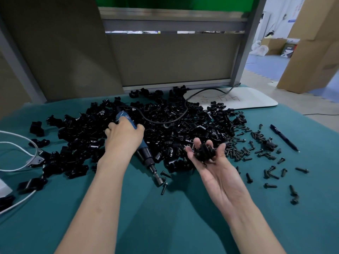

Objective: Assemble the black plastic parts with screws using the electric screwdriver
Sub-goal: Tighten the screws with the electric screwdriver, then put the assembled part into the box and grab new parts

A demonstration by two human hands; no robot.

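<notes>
My left hand [122, 138] grips the blue electric screwdriver [145, 154], which lies slanted on the green cloth with its black tip pointing toward me at a loose screw [163, 187]. My right hand [211, 162] is palm up, its fingers curled around a black plastic part [204, 152] held just above the cloth. Behind both hands spreads a big pile of black plastic parts [165, 125]. Several black screws [256, 153] lie scattered to the right of my right hand.
A black cable [176, 118] runs from the screwdriver over the pile to the back. A dark marker pen [283, 138] lies far right. White cords [16, 149] loop at the left edge. A white board [238, 99] and a grey partition [165, 57] stand behind.
</notes>
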